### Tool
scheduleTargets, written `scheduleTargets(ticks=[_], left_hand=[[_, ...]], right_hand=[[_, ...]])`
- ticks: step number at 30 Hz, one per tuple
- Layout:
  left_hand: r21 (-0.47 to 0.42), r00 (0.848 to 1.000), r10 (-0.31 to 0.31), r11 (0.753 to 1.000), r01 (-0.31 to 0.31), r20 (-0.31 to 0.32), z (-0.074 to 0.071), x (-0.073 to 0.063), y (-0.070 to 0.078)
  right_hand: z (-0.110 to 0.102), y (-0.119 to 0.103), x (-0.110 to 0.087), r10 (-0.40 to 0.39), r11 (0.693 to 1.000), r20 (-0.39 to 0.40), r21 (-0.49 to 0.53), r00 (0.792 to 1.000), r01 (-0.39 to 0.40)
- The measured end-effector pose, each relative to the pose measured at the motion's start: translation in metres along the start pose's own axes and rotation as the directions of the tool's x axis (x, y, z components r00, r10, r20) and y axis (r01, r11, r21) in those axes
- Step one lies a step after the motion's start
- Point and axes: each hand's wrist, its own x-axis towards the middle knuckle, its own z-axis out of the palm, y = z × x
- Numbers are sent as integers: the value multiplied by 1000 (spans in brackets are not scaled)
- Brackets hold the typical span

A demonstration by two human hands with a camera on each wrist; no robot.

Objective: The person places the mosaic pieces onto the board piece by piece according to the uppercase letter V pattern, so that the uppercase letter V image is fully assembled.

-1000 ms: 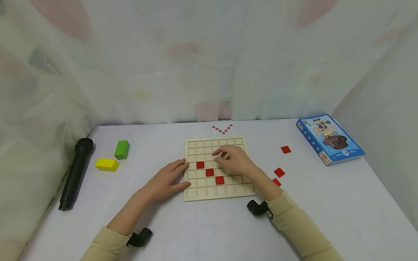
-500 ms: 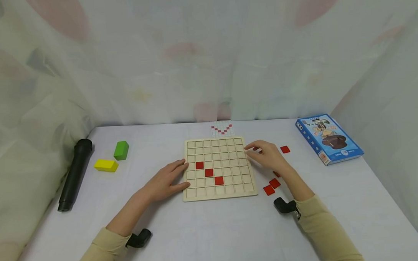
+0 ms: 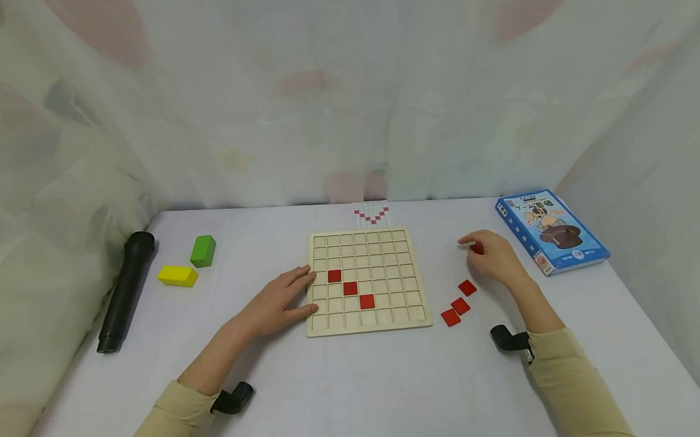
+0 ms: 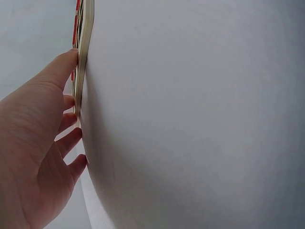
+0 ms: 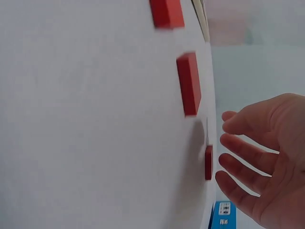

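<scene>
A pale wooden grid board (image 3: pixel 387 281) lies mid-table with three red square tiles in a diagonal on it, one of them a tile (image 3: pixel 350 288). My left hand (image 3: pixel 274 301) rests at the board's left edge, its fingers and thumb extended; in the left wrist view the thumb touches the board's side (image 4: pixel 86 43). Over to the right, my right hand (image 3: pixel 493 257) hovers just above a loose red tile (image 3: pixel 476 247), partly covered by it. In the right wrist view the fingers are loosely bent and apart from that tile (image 5: pixel 208 162). Three more loose tiles lie nearer, including one (image 3: pixel 460 306).
A small pattern card (image 3: pixel 372 215) with a red V of squares lies behind the board. At the right back sits a blue box (image 3: pixel 553 234). Green (image 3: pixel 203 251) and yellow (image 3: pixel 178 276) blocks and a black cylinder (image 3: pixel 125 294) are on the left.
My right hand has moved from over the board, past its right edge, to the farthest loose red tile. The left hand has stayed at the board's left edge.
</scene>
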Motion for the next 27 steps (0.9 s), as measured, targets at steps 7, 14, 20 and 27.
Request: scheduleTargets(ticks=[7, 14, 20, 27], left_hand=[[-4, 1000, -1, 1000, 1, -2, 0, -1, -1], [-13, 1000, 1, 1000, -1, -3, 0, -1, 0], [-15, 1000, 5, 1000, -5, 1, 0, -1, 0], [-13, 1000, -6, 1000, 6, 4, -1, -1, 1]], right_hand=[[-5, 12, -2, 10, 1000, 10, -12, 1000, -10], [-3, 14, -1, 32, 999, 21, 22, 999, -32], [2, 11, 1, 35, 999, 2, 34, 999, -36], [9, -3, 4, 49, 997, 20, 53, 999, -50]])
